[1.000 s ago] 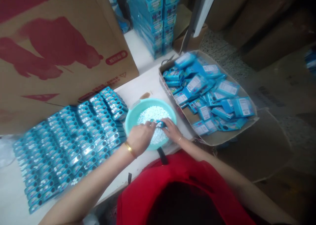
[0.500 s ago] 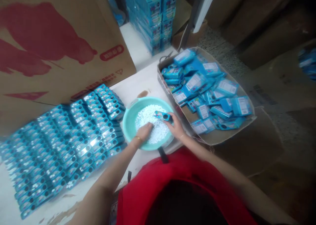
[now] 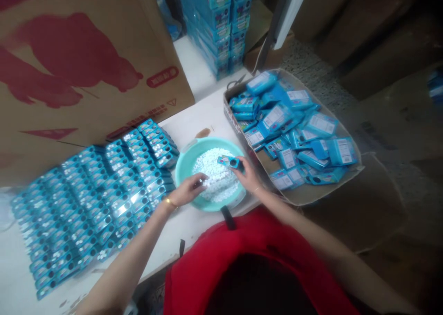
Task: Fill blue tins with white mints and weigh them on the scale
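White table, brown-stained; speckled grey floor beyond, dimmer toward right.

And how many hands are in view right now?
2: the left hand at the left side of the turquoise basin, and the right hand at its right side, holding a small blue box. No other hand shows.

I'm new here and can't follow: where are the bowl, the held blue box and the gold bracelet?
Bowl [image 3: 187,161], head view: inner left wall.
Blue box [image 3: 227,161], head view: its long face.
Gold bracelet [image 3: 169,201], head view: bright band.
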The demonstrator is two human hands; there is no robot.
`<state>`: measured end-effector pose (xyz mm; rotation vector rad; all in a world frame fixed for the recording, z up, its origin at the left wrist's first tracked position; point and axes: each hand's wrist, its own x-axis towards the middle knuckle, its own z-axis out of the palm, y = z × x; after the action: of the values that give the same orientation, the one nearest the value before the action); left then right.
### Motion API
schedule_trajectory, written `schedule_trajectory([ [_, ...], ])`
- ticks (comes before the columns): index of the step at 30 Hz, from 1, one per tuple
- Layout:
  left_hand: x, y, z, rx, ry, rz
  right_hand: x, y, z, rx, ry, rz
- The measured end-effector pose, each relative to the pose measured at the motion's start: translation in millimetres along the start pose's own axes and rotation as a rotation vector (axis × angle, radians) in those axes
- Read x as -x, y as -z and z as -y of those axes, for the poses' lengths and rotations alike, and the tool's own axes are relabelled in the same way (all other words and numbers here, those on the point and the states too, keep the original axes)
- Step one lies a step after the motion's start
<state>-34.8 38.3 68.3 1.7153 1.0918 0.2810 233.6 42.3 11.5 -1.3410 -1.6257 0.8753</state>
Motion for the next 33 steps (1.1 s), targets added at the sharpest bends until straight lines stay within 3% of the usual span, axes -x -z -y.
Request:
schedule_trajectory([
  [5,-5,28.9,-51,-0.300,-0.042,0.004,6,-8,-3,0.036,0.128,0.116],
  [12,-20,8.8,-134,-0.990,0.186,0.156,15,-19,-7,0.054,0.189,0.148],
  [15,-15,11.1,-147,-1.071,0.181,0.161,16,-18,-8,0.033,0.177,0.126],
  [17,-16,20.1,-131,-1.050,0.196,0.096,16,-15,-9,0.024,0.162,0.101],
  [20,-29,28.6,-74,-0.933,0.266,-0.066,15,-10,-11,0.013,0.108,0.081],
  [22,-44,21.7,-27,-0.814,0.363,-0.082,14,-9,-12,0.006,0.056,0.054],
  [25,-62,-6.7,26,-0.734,0.357,-0.013,14,-11,-13,0.019,-0.024,0.016],
  [28,-62,-41.5,50,-0.645,0.282,0.058,18,-11,-14,0.060,-0.095,0.018],
  [33,-43,-89.9,57,-0.419,0.113,0.175,41,1,-11,0.114,-0.185,0.015],
])
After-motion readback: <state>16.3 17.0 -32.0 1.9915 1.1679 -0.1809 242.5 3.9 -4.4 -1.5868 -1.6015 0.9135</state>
